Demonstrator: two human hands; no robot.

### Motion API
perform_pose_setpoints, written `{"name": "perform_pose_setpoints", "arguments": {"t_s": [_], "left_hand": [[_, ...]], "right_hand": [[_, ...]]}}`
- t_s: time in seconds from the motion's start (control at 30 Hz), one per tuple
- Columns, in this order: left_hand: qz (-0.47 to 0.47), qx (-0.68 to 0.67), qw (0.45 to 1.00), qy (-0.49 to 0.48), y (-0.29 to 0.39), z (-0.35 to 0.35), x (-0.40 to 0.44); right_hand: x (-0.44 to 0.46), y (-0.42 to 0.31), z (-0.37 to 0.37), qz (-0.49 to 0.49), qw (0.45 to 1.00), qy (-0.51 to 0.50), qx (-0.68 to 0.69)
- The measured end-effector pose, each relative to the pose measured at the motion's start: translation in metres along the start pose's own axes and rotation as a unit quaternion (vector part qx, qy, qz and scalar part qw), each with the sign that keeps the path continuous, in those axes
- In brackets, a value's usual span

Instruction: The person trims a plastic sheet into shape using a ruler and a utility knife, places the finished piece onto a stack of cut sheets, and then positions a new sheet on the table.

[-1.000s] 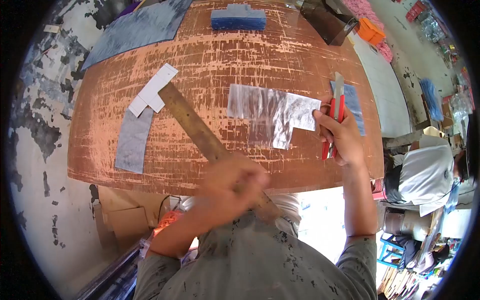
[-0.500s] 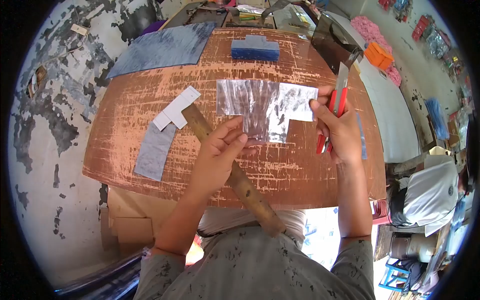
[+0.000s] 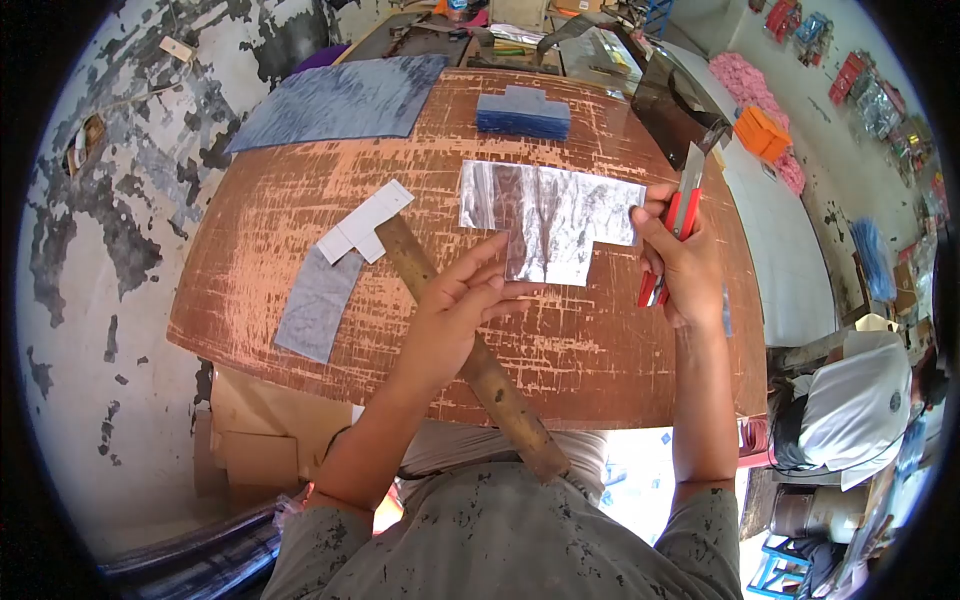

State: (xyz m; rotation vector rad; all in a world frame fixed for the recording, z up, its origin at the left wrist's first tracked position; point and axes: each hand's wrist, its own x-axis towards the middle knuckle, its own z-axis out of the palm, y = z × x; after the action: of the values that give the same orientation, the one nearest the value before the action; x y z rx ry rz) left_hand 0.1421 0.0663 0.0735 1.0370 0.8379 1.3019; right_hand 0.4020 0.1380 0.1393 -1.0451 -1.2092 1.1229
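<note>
A T-shaped piece of shiny clear plastic sheet (image 3: 560, 215) is held up above the worn brown table. My right hand (image 3: 683, 255) pinches its right edge between thumb and fingertip. The same hand grips a red utility knife (image 3: 682, 215), its blade out and pointing up. My left hand (image 3: 465, 310) is beside the sheet's lower stem, fingers apart and fingertips near or touching its bottom left edge; contact is unclear. Left of that hand lies a white T-shaped template (image 3: 367, 222), overlapping a strip of bluish plastic (image 3: 318, 305).
A wooden stick (image 3: 490, 385) slants from my waist onto the table (image 3: 240, 270). At the back are a stack of blue T-shaped pieces (image 3: 523, 115) and a large bluish sheet (image 3: 340, 100). A dark curved sheet (image 3: 675, 105) and an orange object (image 3: 762, 133) are at right.
The plastic sheet has shifted slightly right in view. My left fingers have straightened and spread by its lower edge. My right hand keeps its hold on knife and sheet.
</note>
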Motion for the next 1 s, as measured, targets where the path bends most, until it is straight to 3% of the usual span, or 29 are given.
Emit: {"name": "perform_pose_setpoints", "arguments": {"t_s": [0.53,0.6,0.63,0.7,0.73,0.8,1.0], "left_hand": [[-0.048,-0.003,0.999,0.012,-0.013,-0.012,-0.001],[-0.049,-0.002,0.998,0.047,-0.015,-0.013,-0.008],[-0.050,-0.003,0.998,0.047,-0.015,-0.015,-0.012],[-0.072,0.013,0.993,0.089,-0.014,-0.020,-0.019],[-0.073,0.011,0.993,0.091,-0.017,-0.024,-0.021],[-0.057,0.009,0.994,0.093,-0.024,-0.032,-0.026],[-0.080,-0.013,0.993,0.089,-0.023,-0.036,-0.031]], "right_hand": [[-0.015,0.011,-0.003,0.023,0.998,-0.027,-0.055],[-0.017,0.016,-0.017,0.101,0.970,-0.029,-0.217],[-0.021,0.030,-0.025,0.103,0.970,-0.029,-0.217],[-0.032,0.068,-0.039,-0.077,0.883,-0.020,-0.463],[-0.041,0.067,-0.035,-0.076,0.883,-0.023,-0.464],[-0.059,0.061,-0.020,-0.059,0.829,-0.029,-0.556],[-0.069,0.076,-0.021,-0.031,0.816,-0.027,-0.577]]}}
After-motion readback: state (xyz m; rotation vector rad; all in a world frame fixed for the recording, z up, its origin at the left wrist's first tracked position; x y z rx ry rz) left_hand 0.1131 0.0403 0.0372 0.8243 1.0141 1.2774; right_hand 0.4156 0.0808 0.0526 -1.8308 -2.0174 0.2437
